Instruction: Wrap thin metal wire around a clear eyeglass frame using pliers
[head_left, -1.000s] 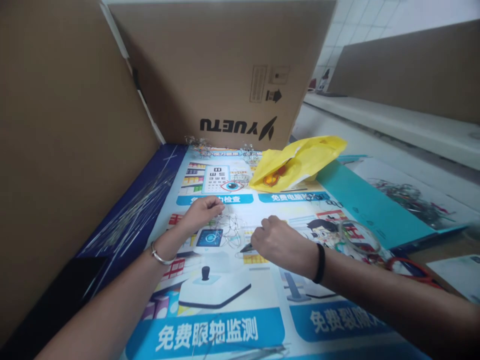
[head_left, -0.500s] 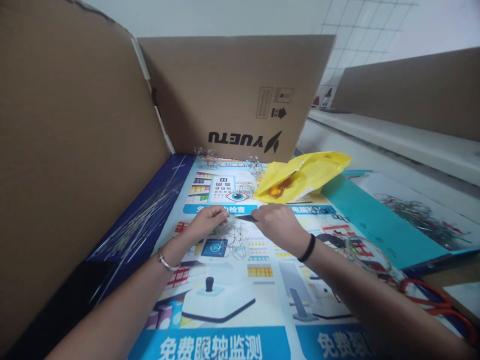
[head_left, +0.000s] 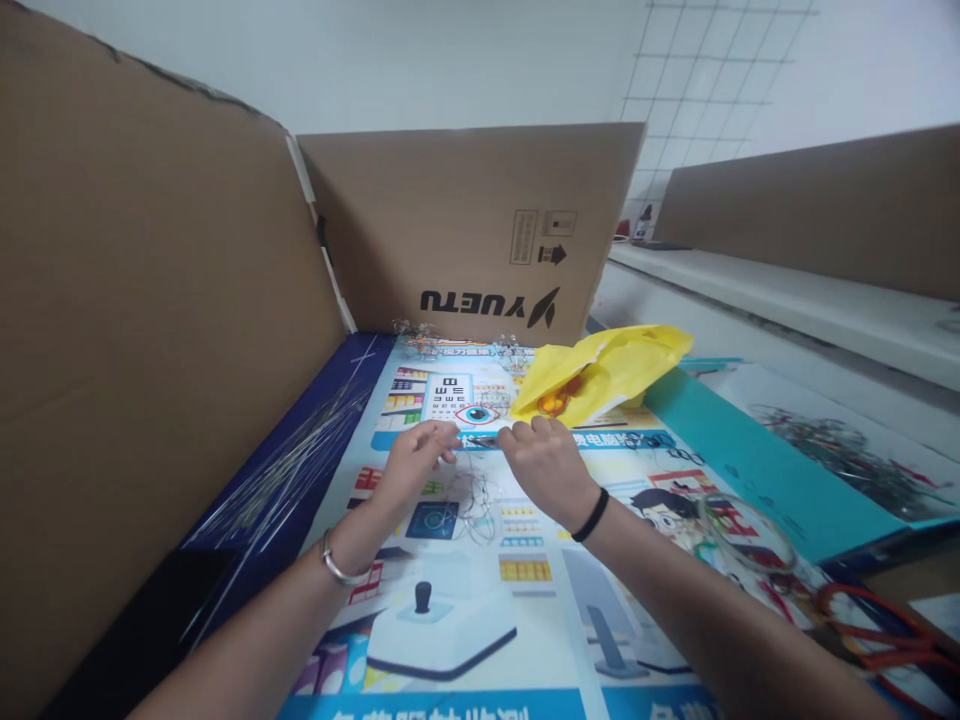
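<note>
My left hand (head_left: 416, 462) is closed in a pinch above the printed sheet; what sits between its fingertips is too fine to make out. Facing it, my right hand (head_left: 546, 462) is wrapped round a dark pointed tool (head_left: 482, 441), whose slim tip points left at the left fingertips. Its handle is hidden in the fist, so its exact kind is unclear. Just below both hands lies a loose tangle of thin wire (head_left: 474, 505). Behind the right hand rests a crumpled yellow bag (head_left: 611, 365) with something orange at its mouth.
Cardboard panels (head_left: 465, 220) stand at the back and left. Long thin wires (head_left: 281, 465) lie on the blue strip at left. On the right are a turquoise folder (head_left: 739, 465), a wire heap (head_left: 840, 455), a clear ring-shaped coil (head_left: 750, 535) and red-orange handles (head_left: 877, 630).
The view has tilted up slightly. Less of the dark tool shows between my hands, and my right fist has turned a little. The left fingers have shifted but remain pinched.
</note>
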